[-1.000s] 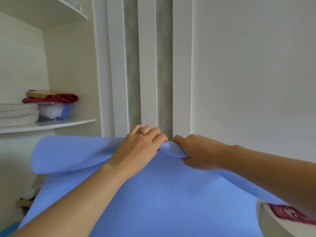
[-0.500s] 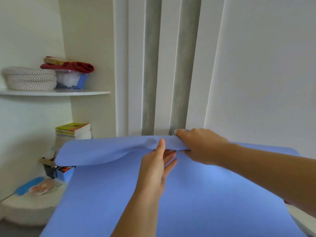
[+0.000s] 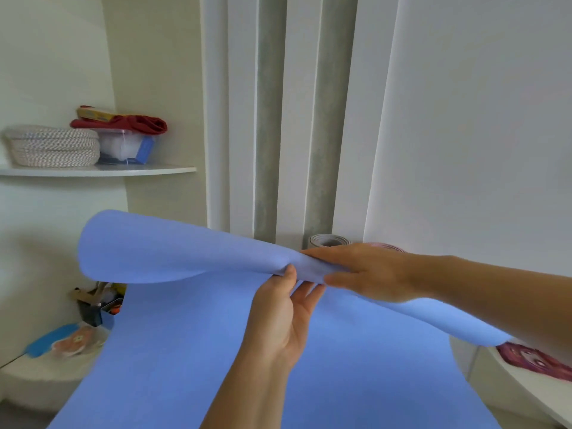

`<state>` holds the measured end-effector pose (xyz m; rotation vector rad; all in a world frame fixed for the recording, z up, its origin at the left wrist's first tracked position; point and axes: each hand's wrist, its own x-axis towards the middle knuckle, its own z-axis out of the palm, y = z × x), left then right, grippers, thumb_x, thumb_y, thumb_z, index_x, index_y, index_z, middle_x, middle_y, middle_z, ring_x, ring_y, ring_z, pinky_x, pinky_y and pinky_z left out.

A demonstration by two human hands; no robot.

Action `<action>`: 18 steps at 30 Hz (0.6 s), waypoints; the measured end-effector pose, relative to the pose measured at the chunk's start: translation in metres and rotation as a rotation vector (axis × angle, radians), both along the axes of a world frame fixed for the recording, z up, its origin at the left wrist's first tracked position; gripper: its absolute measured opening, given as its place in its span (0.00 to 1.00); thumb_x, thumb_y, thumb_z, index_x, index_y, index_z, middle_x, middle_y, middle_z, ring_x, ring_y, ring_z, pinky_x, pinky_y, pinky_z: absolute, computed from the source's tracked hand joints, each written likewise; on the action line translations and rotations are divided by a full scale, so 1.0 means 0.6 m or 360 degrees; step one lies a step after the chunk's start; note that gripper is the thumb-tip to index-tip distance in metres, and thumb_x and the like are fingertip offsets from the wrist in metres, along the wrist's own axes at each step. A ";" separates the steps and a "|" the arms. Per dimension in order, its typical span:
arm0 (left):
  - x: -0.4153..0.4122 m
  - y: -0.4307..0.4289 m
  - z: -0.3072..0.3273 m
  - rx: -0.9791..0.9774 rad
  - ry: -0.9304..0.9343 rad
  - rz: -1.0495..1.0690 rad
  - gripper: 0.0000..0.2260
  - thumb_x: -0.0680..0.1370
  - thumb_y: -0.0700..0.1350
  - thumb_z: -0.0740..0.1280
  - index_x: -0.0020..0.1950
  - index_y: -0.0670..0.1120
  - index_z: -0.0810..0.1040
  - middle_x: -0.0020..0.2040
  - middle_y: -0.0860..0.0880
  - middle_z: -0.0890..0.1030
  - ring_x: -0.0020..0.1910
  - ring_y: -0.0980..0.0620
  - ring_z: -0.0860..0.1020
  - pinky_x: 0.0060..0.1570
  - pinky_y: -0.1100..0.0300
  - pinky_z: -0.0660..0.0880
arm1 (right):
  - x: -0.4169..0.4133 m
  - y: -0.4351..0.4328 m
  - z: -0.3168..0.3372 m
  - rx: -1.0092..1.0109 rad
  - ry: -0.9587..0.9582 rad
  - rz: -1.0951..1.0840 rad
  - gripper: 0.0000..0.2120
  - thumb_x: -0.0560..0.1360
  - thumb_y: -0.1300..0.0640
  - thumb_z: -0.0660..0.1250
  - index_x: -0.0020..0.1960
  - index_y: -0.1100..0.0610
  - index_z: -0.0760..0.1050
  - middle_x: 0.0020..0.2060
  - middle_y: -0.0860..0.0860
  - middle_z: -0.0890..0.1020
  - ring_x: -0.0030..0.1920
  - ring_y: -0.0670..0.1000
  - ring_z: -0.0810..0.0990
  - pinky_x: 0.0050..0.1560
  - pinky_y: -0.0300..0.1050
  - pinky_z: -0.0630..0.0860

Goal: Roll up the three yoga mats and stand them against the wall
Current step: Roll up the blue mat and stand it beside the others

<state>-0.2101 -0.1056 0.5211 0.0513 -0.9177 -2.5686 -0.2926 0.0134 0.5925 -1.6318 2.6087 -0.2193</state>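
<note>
A blue yoga mat (image 3: pixel 192 351) fills the lower middle, its far end curled over into a loose roll that flares wide at the left. My right hand (image 3: pixel 368 272) lies over the roll's pinched middle, fingers flat along it. From below, my left hand (image 3: pixel 286 311) holds the same spot, thumb pressed on the fold and palm turned up. Behind the hands, the top of a rolled grey mat (image 3: pixel 329 240) stands against the wall, with the pink rim of another rolled mat (image 3: pixel 387 246) beside it.
A wall shelf (image 3: pixel 102 171) at the left carries a woven basket (image 3: pixel 52 146), a clear box and red cloth. Below it a low white ledge (image 3: pixel 37 371) holds a pen holder and small items. A white surface (image 3: pixel 526 385) with a pink picture sits at the right.
My left hand has come off the top of the roll and turned palm up beneath it. The view has tilted down, and the two standing rolled mats have come into sight.
</note>
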 end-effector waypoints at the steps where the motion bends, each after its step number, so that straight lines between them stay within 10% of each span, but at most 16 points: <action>1: -0.001 0.001 -0.002 0.0000 0.0057 0.0004 0.13 0.82 0.38 0.53 0.57 0.37 0.77 0.53 0.41 0.83 0.50 0.49 0.83 0.48 0.58 0.81 | -0.002 -0.001 0.005 -0.0052 -0.0125 -0.0020 0.19 0.82 0.50 0.55 0.72 0.41 0.62 0.59 0.40 0.75 0.58 0.42 0.72 0.54 0.30 0.67; 7: -0.007 0.009 -0.008 0.0020 0.0183 0.0063 0.13 0.82 0.38 0.56 0.62 0.38 0.75 0.57 0.43 0.82 0.55 0.50 0.82 0.51 0.57 0.80 | -0.026 -0.015 0.024 -0.0265 -0.0541 -0.0038 0.04 0.78 0.49 0.64 0.49 0.40 0.75 0.46 0.42 0.81 0.49 0.44 0.78 0.55 0.44 0.72; 11: -0.015 -0.003 -0.008 0.0050 0.0094 0.0170 0.12 0.80 0.40 0.60 0.62 0.46 0.75 0.58 0.48 0.82 0.56 0.52 0.80 0.43 0.56 0.81 | -0.023 -0.033 0.041 -0.0243 -0.0715 -0.0061 0.15 0.73 0.52 0.72 0.57 0.44 0.72 0.50 0.51 0.79 0.46 0.48 0.78 0.49 0.43 0.75; 14: -0.020 -0.008 -0.001 -0.0010 0.0088 0.0220 0.09 0.81 0.41 0.60 0.58 0.47 0.77 0.55 0.49 0.82 0.54 0.55 0.80 0.44 0.57 0.78 | -0.013 -0.047 0.053 -0.0122 -0.0498 -0.0121 0.25 0.73 0.51 0.71 0.68 0.45 0.69 0.53 0.48 0.79 0.52 0.46 0.79 0.53 0.39 0.75; 18: -0.022 -0.015 0.005 -0.0044 0.0046 0.0300 0.09 0.81 0.40 0.59 0.55 0.48 0.78 0.54 0.50 0.82 0.53 0.54 0.79 0.47 0.54 0.77 | 0.006 -0.068 0.048 -0.0102 -0.0041 -0.0077 0.11 0.75 0.51 0.67 0.56 0.51 0.77 0.47 0.50 0.80 0.47 0.50 0.79 0.45 0.40 0.73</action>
